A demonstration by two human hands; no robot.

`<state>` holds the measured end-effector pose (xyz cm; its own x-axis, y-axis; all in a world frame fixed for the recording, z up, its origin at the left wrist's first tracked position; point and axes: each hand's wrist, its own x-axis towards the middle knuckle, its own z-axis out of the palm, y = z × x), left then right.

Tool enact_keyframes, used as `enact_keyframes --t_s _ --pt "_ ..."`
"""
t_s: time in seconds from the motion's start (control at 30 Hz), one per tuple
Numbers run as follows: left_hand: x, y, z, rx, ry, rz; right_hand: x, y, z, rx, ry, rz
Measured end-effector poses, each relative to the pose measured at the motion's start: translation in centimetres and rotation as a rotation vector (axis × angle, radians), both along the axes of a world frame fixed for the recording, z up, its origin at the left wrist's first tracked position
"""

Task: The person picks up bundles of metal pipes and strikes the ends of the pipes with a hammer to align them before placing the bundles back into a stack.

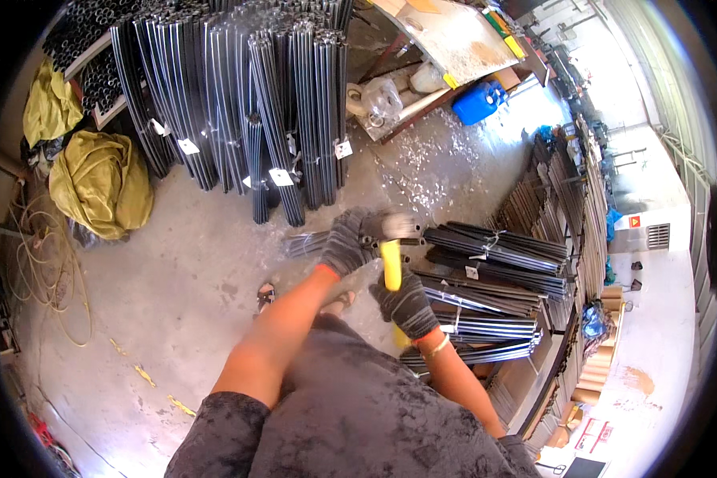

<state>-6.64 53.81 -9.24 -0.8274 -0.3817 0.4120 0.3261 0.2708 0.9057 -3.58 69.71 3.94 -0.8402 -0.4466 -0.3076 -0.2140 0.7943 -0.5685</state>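
Note:
Both my hands wear dark grey knit gloves. My left hand [346, 243] is closed round a small bundle of dark metal tubes [307, 244]; some open tube ends show to the right of the hand. In my right hand [406, 306] is a hammer [391, 267] with a yellow handle, gripped with the fingers wrapped round it. Its greyish head is smeared by motion and lies over the tube ends, beside my left hand. Whether the head touches the tubes I cannot tell.
Bundles of dark tubes [215, 103] stand upright at the back, tied and tagged. More tied bundles [494, 259] lie at the right. Yellow sacks [102, 185] and a loose hose [36, 271] are at the left. A blue jug [479, 102] stands near a workbench [462, 40].

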Motion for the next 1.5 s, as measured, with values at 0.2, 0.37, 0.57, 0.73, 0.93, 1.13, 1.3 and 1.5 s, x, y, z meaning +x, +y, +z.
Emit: enact_keyframes --t_s 0.2,0.37,0.57,0.73,0.93,1.13,1.3,1.5 --pt "0.1 -0.8 -0.4 -0.328 -0.085 0.111 -1.1 -3.9 12.7 -0.725 0.039 -0.149" --pt "-0.2 0.4 0.1 -0.192 -0.117 0.057 -1.3 2.0 3.4 -0.664 0.414 0.003" --pt "0.3 0.1 -1.5 -0.323 0.021 0.138 -0.1 -2.7 6.8 -0.629 -0.209 -0.308" --pt "1.1 0.1 0.2 -0.012 -0.07 0.06 -1.7 -2.8 13.4 -0.94 0.25 -0.111" --pt "0.6 0.2 0.5 -0.417 -0.009 0.147 -1.5 0.3 -1.4 -0.094 0.167 -0.107" --pt "1.3 -0.4 -0.5 -0.272 -0.135 0.036 -2.6 -1.4 12.0 -0.758 0.286 -0.228" --pt "0.6 0.0 1.2 -0.356 -0.099 0.07 -1.0 3.5 -0.1 -0.198 0.264 -0.035" --pt "1.1 -0.1 0.4 -0.205 -0.07 0.074 -2.1 -2.0 8.0 -0.584 0.054 -0.277"
